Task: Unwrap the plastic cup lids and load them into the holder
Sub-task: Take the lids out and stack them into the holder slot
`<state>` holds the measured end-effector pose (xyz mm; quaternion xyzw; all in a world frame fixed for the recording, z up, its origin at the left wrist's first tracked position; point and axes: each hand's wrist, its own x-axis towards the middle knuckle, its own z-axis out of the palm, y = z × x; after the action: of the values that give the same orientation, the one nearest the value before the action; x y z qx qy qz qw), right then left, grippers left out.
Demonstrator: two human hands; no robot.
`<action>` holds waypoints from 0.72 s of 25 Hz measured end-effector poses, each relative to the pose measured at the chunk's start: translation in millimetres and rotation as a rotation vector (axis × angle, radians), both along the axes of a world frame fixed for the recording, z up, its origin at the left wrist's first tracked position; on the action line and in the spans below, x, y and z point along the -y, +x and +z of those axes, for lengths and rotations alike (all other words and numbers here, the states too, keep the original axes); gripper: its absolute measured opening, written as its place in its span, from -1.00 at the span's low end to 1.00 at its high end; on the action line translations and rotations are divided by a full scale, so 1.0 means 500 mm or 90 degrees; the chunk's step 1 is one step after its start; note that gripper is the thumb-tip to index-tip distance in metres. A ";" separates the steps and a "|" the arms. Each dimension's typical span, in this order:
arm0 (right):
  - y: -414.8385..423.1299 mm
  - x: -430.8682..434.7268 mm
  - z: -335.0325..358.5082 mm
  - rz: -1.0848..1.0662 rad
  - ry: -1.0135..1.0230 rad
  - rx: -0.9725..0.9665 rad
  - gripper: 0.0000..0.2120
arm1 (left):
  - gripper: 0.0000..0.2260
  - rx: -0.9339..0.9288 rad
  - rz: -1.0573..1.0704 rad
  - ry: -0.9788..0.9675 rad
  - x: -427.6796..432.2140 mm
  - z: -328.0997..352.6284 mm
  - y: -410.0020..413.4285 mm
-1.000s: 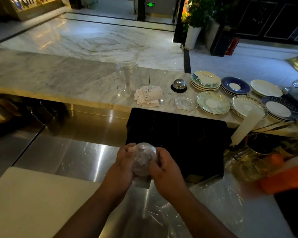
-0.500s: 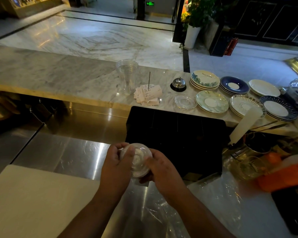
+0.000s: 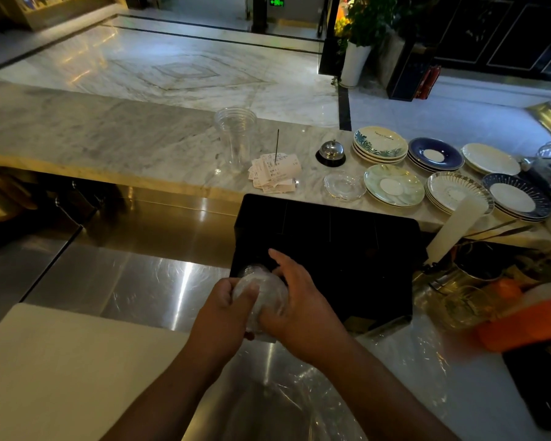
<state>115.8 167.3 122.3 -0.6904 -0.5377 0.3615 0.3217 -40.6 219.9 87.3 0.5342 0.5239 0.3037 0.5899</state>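
Note:
A stack of clear plastic cup lids (image 3: 261, 289) is held between both hands over the steel counter. My left hand (image 3: 226, 308) grips its near left side. My right hand (image 3: 295, 302) wraps the right side, with the index finger stretched over the top. The stack's far end touches the front left corner of the black holder (image 3: 347, 246), a box with several dark compartments. Loose clear plastic wrap (image 3: 299, 402) lies on the counter under my forearms.
A pale cutting board (image 3: 61, 377) lies at the near left. On the marble counter stand stacked clear cups (image 3: 235, 135), a receipt spike (image 3: 275, 168), a bell (image 3: 330, 153) and several saucer stacks (image 3: 395, 186). Jars and an orange object (image 3: 522, 323) crowd the right.
Both hands have carried the lid stack forward to the holder's front left corner. My right hand shifted from the stack's side to over its top.

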 end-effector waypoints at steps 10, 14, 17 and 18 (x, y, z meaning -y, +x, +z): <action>-0.040 -0.038 -0.052 0.154 0.042 0.353 -0.10 | -0.75 -0.040 0.000 -0.028 -0.010 -0.039 -0.016; -0.049 -0.049 -0.083 0.149 0.027 0.382 -0.08 | -0.63 0.074 -0.003 -0.137 -0.012 -0.064 -0.024; -0.015 -0.077 -0.088 0.119 -0.007 0.373 -0.09 | -0.58 0.152 0.016 -0.204 -0.004 -0.093 -0.031; 0.001 -0.092 -0.088 0.110 -0.020 0.375 -0.11 | -0.58 0.106 0.036 -0.165 0.008 -0.113 -0.034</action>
<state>116.5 213.5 78.3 -0.7223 -0.6588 0.1798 0.1092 -57.9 215.9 31.1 0.4112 0.5228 0.2933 0.6867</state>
